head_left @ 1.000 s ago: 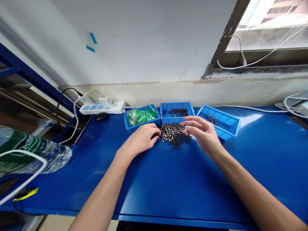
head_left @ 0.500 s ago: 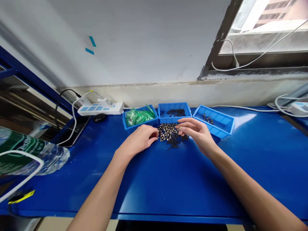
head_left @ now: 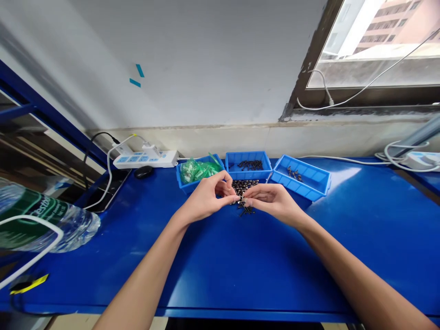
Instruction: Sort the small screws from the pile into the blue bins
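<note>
My left hand (head_left: 211, 195) is closed in a pinch, thumb against fingertips, over a heap of small dark screws (head_left: 244, 185) on the blue table. My right hand (head_left: 275, 200) is pinched as well, its fingertips almost meeting those of the left. Whatever small piece lies between the fingertips is too small and covered to make out. Part of the heap is hidden behind the hands. Beyond it stands a blue bin (head_left: 248, 174) with dark screws (head_left: 250, 164) inside. To the right, an angled blue bin (head_left: 309, 189) contains a few brownish screws (head_left: 294, 174).
A third blue bin (head_left: 188, 188) at the left holds green and clear plastic bags (head_left: 199, 170). Behind it lie a white power strip (head_left: 147, 159) and a black mouse (head_left: 143, 172). A large water bottle (head_left: 51, 217) rests at the far left. Cables run along the wall.
My right hand has moved left and down from beside the right bin. My left hand has shifted slightly right, so the fingertips now come together over the heap. The view has tilted slightly.
</note>
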`<move>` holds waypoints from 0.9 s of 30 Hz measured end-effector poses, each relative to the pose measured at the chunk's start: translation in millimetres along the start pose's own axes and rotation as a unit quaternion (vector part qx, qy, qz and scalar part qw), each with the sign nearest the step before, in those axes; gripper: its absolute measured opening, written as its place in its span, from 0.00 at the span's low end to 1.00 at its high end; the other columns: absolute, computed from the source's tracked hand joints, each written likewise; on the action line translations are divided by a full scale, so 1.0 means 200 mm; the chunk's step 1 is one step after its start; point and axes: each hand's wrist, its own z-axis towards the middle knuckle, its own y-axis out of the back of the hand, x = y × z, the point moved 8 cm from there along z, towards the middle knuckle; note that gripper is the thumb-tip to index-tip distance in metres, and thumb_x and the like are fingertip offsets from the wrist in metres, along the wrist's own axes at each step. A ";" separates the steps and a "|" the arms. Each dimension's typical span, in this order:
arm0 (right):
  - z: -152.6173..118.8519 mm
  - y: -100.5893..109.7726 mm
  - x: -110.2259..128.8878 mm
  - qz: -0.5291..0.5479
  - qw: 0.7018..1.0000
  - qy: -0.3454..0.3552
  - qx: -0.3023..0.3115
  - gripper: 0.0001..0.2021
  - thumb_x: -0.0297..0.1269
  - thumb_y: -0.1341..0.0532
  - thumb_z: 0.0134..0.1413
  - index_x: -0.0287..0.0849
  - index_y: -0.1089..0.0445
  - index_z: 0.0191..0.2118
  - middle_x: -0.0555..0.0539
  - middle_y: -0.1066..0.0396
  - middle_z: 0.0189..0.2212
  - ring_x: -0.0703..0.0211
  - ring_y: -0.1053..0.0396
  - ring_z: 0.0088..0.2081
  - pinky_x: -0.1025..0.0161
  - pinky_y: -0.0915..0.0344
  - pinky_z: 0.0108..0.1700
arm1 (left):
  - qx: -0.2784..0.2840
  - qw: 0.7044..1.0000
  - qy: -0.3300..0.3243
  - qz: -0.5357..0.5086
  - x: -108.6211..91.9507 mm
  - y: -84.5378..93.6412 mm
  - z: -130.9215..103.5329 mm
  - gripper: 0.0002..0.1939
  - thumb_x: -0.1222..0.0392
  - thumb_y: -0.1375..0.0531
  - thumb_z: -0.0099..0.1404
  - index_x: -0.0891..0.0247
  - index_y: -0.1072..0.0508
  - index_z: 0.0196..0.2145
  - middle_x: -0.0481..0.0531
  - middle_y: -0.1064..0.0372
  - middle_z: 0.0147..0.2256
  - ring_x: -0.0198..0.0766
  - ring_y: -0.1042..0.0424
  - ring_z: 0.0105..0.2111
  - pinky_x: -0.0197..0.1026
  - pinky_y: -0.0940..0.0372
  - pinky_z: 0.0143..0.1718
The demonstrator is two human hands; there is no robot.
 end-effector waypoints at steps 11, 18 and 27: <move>0.00 0.01 0.03 0.045 0.999 -0.017 -0.015 0.09 0.39 0.26 0.44 0.41 0.18 0.32 0.46 0.20 0.26 0.58 0.22 0.28 0.63 0.24 0.33 | 0.004 1.000 -0.023 0.015 -0.02 -0.04 0.00 0.11 0.56 0.34 0.65 0.60 0.32 0.36 0.48 0.23 0.32 0.37 0.23 0.32 0.39 0.29 0.37; -0.09 0.37 0.22 -0.189 0.932 0.058 -0.303 0.10 0.42 0.31 0.43 0.41 0.19 0.31 0.44 0.19 0.26 0.50 0.20 0.29 0.54 0.21 0.37 | 0.021 0.912 -0.039 0.407 0.01 0.03 -0.01 0.08 0.67 0.39 0.68 0.63 0.22 0.43 0.57 0.22 0.44 0.48 0.23 0.45 0.50 0.29 0.49; -0.15 0.45 0.32 -0.369 0.827 0.144 -0.399 0.12 0.37 0.39 0.49 0.40 0.19 0.36 0.47 0.22 0.24 0.55 0.24 0.25 0.58 0.23 0.32 | 0.058 0.895 0.026 0.442 0.08 0.03 0.00 0.08 0.72 0.40 0.66 0.63 0.22 0.34 0.55 0.23 0.36 0.44 0.24 0.37 0.43 0.32 0.38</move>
